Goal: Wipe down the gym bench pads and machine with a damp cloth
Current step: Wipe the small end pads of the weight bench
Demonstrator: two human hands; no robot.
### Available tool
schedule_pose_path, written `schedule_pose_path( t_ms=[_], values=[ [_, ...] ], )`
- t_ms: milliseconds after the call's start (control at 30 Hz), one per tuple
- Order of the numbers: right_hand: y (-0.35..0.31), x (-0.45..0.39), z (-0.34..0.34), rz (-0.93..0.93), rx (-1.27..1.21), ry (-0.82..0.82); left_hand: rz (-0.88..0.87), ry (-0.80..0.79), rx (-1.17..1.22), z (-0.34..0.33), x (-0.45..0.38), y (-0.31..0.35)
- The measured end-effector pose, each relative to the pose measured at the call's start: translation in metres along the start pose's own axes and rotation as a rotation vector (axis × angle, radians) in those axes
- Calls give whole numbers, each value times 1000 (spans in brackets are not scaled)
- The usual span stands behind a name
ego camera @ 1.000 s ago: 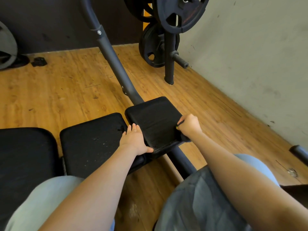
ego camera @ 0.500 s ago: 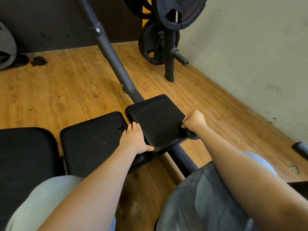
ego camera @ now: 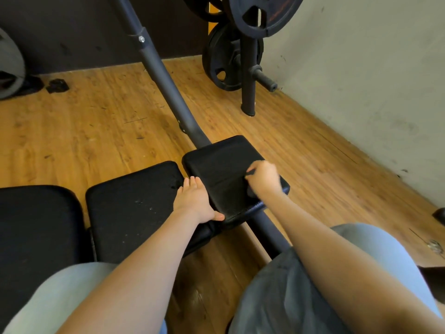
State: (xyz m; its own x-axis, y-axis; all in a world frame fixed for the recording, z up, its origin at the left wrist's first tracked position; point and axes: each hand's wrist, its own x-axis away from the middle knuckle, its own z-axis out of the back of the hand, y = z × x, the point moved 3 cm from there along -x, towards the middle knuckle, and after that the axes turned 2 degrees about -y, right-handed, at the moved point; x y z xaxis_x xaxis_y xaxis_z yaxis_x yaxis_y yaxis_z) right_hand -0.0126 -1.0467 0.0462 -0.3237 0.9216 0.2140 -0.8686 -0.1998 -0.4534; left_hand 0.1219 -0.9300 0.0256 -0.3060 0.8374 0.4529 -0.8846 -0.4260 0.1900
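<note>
I have the right hand (ego camera: 263, 178) on the small end pad (ego camera: 224, 169), its grip closed round a dark cloth (ego camera: 250, 189) bunched against the pad's right half; the cloth is nearly the same black as the vinyl, so I can make out little of it beyond a fold under the knuckles and a bit by the wrist. The left hand (ego camera: 196, 201) lies flat, fingers straight and together, on the seam between that pad and the middle pad (ego camera: 134, 201), thumb hooked over the near edge, bracing rather than holding anything. I judge the cloth to be light, limp and a little clingy from the damp, best held wadded in the palm so it does not trail. The pads look cushioned and smooth, probably slick once wet, and fixed to the machine frame (ego camera: 168, 92), so they should take pressure without shifting. The hand is motion-blurred, so finger positions are unclear. The pad's far right edge sits behind my wrist, the large pad (ego camera: 36, 225) is cut off at the left, and my knees hide the frame below.
</note>
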Motion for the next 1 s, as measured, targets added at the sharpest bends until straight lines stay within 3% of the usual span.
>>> schedule_pose_path(
  t_ms=[100, 267, 333, 533, 667, 733, 833, 933, 1000],
  values=[
    [16, -13, 14, -99, -112, 92, -1, -4, -18, 0, -2, 0],
    [-40, 32, -35, 309, 89, -173, 2, -24, -32, 1, -4, 2],
    [-45, 39, -42, 362, 153, -155, 3, -27, -24, 1, -4, 2],
    [28, -6, 23, -115, -124, 144, -19, -26, -39, 2, -1, 0],
    [34, -1, 28, -200, -12, 181, -15, -40, -53, 1, -2, -1],
    [28, 8, 21, -163, 126, 163, -13, -37, -55, 1, -3, -1],
    [4, 18, -2, -5, 295, -3, -8, -30, -52, 1, -4, 0],
    [-14, 17, -22, 142, 102, -107, -4, -26, -51, 2, -4, 1],
    [-9, 2, -19, 106, -58, -32, -12, -18, -53, 3, -3, -1]
  ],
)
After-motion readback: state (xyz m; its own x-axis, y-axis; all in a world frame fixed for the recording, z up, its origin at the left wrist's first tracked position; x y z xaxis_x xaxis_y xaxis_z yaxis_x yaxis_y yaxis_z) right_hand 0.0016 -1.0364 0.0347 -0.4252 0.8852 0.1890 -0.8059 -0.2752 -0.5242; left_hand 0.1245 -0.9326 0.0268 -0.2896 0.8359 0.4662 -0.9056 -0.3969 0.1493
